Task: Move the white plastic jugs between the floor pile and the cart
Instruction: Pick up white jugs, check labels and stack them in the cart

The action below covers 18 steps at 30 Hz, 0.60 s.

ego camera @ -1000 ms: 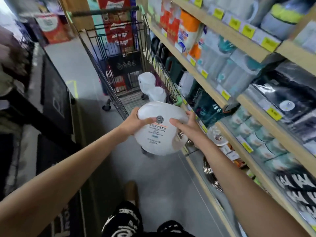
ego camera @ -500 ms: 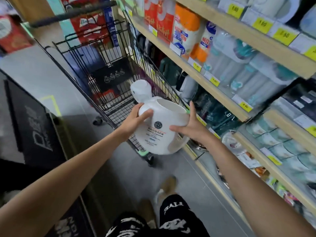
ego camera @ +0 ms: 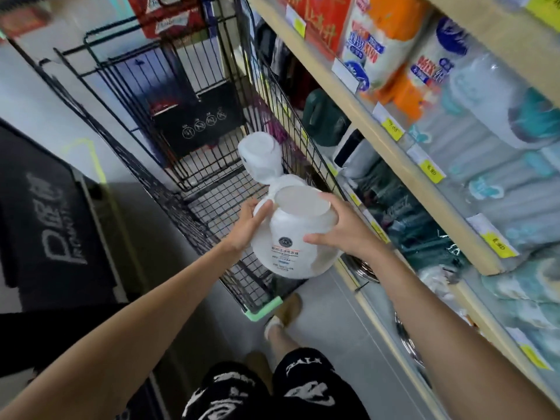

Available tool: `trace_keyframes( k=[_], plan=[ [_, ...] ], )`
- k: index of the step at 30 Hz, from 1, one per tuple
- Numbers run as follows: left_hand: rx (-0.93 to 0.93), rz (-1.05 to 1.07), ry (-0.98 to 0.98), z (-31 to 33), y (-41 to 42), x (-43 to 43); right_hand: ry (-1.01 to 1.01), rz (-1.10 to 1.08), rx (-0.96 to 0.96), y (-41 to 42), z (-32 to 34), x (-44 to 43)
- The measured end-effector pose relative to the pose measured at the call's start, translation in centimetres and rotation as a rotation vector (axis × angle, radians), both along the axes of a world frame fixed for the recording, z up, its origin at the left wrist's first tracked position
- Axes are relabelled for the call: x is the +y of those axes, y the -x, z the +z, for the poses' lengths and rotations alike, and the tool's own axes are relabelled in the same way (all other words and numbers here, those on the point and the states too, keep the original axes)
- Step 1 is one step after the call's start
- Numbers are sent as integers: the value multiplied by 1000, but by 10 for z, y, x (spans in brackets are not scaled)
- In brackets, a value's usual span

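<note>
close in, both bare arms reach forward. the left hand (ego camera: 247,228) and right hand (ego camera: 342,234) clamp the white jug (ego camera: 291,241) from either side, fingers wrapped on its smooth walls, not on a handle. it hangs in the air over the near end of the cart (ego camera: 169,192), above the wire floor. beyond it a second jug (ego camera: 260,159) lies in the basket near the shelf-side wall. dropped from here it could bounce or knock that jug. a squeeze-only hold on slick plastic may slip, and the shelf (ego camera: 363,107) just beside the right arm could jar it.
</note>
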<state>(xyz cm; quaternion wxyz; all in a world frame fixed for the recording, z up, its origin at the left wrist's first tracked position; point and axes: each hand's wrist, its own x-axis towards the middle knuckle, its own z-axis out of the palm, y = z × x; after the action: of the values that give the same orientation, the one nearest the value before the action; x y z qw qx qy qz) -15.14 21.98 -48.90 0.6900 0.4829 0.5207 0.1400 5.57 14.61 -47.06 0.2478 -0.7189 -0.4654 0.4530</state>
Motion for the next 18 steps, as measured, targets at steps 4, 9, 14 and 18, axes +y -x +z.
trace_keyframes(
  k=[4,9,14,18],
  plan=[
    [14,77,127,-36,-4,18,53,159,-114,-9,-21,34],
    [41,165,308,-73,-12,24,98,351,-248,-9,-50,52],
    [62,157,376,-110,-23,29,197,391,-272,-19,-86,58],
    [105,146,356,-140,-33,33,278,457,-362,-24,-117,65]
  ],
)
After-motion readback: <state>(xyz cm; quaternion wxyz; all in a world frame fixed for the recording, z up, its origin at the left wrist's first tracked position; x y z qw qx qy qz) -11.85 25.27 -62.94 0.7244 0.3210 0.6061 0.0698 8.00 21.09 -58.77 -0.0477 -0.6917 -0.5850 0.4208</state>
